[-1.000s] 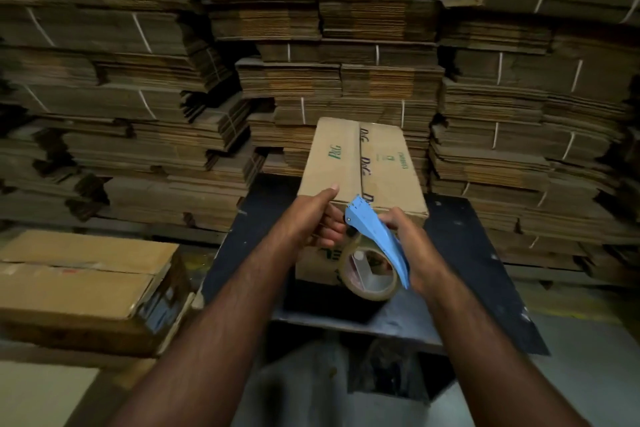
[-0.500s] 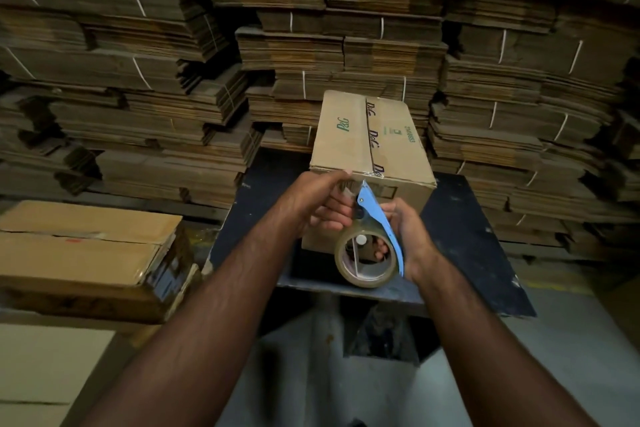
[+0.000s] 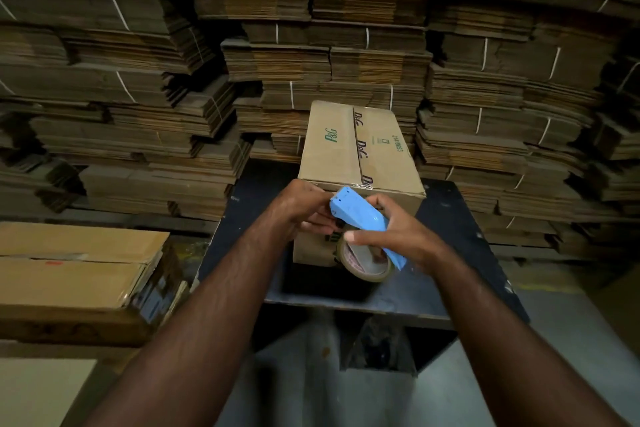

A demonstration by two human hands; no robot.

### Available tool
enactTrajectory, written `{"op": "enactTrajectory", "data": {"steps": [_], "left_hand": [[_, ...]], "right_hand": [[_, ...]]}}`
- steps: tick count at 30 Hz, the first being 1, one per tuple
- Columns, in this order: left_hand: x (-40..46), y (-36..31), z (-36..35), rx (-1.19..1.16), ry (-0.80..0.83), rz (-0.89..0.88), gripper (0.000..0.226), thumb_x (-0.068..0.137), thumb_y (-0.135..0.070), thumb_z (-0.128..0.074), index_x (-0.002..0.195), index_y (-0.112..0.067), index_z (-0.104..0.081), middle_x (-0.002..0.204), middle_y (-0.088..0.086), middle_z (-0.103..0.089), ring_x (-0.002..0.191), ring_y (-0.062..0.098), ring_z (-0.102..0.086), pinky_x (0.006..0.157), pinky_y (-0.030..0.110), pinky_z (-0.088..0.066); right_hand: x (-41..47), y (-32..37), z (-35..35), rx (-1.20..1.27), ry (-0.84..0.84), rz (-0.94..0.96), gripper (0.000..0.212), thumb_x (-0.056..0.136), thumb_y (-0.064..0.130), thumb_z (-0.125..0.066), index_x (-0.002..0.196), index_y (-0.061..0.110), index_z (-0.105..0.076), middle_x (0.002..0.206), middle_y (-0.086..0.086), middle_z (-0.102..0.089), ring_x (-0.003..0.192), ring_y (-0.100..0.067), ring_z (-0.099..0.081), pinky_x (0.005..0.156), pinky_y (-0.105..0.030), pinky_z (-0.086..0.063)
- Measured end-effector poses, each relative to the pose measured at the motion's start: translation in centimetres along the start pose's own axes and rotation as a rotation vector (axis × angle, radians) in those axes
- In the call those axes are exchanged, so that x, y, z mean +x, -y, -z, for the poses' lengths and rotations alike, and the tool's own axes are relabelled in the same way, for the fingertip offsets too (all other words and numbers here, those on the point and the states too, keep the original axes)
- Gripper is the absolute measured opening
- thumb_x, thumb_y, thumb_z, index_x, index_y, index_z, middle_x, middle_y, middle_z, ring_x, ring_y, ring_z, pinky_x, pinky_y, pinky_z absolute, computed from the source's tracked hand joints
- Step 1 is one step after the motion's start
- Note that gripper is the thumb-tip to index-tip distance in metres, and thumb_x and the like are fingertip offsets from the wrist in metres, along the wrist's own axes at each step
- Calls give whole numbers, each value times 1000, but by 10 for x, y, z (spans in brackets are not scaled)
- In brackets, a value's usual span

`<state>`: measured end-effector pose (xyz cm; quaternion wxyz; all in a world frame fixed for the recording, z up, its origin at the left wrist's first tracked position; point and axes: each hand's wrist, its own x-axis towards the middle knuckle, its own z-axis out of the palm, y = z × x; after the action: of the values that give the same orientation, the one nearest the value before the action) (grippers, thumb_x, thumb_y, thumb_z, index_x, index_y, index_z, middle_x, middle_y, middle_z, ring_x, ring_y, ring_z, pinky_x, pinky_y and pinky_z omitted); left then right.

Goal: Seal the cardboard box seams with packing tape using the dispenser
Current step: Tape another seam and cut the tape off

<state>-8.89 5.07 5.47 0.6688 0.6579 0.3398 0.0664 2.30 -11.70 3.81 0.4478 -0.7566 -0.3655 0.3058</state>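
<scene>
A brown cardboard box (image 3: 332, 149) with green print stands on a dark table (image 3: 450, 225), its top seam running away from me. My right hand (image 3: 398, 236) grips a blue tape dispenser (image 3: 360, 218) with a roll of brown packing tape (image 3: 367, 262) under it, held against the box's near face just below the top edge. My left hand (image 3: 304, 208) rests at the box's near top edge, fingers curled beside the dispenser's front end; whether they pinch the tape's end is hidden.
Tall stacks of flattened cardboard (image 3: 311, 28) fill the whole background. A closed box (image 3: 76, 270) lies low at the left. The floor (image 3: 311, 392) is grey below the table's front edge.
The dispenser has tilted so its blue top faces me, and its front end has risen toward the box's near top edge. Both hands stayed at the box's near face.
</scene>
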Motion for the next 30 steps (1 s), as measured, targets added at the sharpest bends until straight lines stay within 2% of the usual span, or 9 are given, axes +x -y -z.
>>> {"op": "enactTrajectory", "data": {"steps": [3,6,10,14,16,19,22,25,30], "left_hand": [[14,-2,6,-43,-40,-24,20,92,-19,-70,93,2,-72,75,17,-74,66,27,-75,54,32,-59],[28,-2,10,-53,-171,-111,14,95,-9,-63,85,-1,-68,77,20,-70,57,27,-72,46,30,-55],[42,-2,14,-15,-296,-174,20,95,-13,-63,78,-6,-68,77,21,-72,65,33,-73,51,31,-54],[49,-12,20,-18,-339,-170,26,98,-21,-62,83,-1,-70,72,18,-70,55,19,-66,49,25,-54],[55,-19,24,1,-358,-161,28,100,-20,-60,89,4,-69,75,19,-71,56,18,-65,47,22,-53],[67,-21,27,28,-424,-115,28,100,-21,-58,88,2,-68,75,16,-70,57,17,-64,47,21,-52],[77,-14,27,48,-480,-51,26,100,-23,-59,86,-3,-69,71,11,-70,54,15,-64,48,23,-53],[82,-9,29,64,-541,-24,26,100,-24,-59,85,-5,-69,71,11,-71,56,16,-64,51,26,-52],[90,-8,36,112,-574,26,27,100,-24,-58,82,-7,-67,65,8,-67,51,15,-61,48,26,-50]], "right_hand": [[16,12,10,-291,-43,114,56,66,27,-87,109,30,-51,97,6,-63,83,-16,-62,70,-31,-52],[35,26,22,-598,-93,221,59,65,34,-85,114,33,-52,93,8,-65,80,-16,-60,65,-26,-47],[62,46,41,-776,-35,322,62,68,42,-82,123,34,-54,103,1,-65,88,-17,-59,70,-28,-48],[86,52,68,-841,43,357,68,73,47,-79,133,28,-55,110,4,-59,95,-13,-54,68,-23,-42],[98,49,80,-835,63,347,75,68,54,-78,135,28,-55,114,4,-60,95,-13,-54,65,-19,-40],[117,45,93,-854,112,349,86,58,62,-71,136,28,-56,118,4,-62,96,-12,-54,67,-22,-39],[133,43,98,-874,165,348,82,65,59,-80,136,27,-56,120,6,-61,98,-11,-53,69,-23,-40],[143,50,95,-898,211,359,79,66,58,-80,135,26,-57,113,9,-58,97,-12,-52,67,-22,-41],[155,70,85,-1031,264,385,66,71,58,-75,126,23,-64,107,2,-65,91,-14,-56,75,-32,-53]]}}
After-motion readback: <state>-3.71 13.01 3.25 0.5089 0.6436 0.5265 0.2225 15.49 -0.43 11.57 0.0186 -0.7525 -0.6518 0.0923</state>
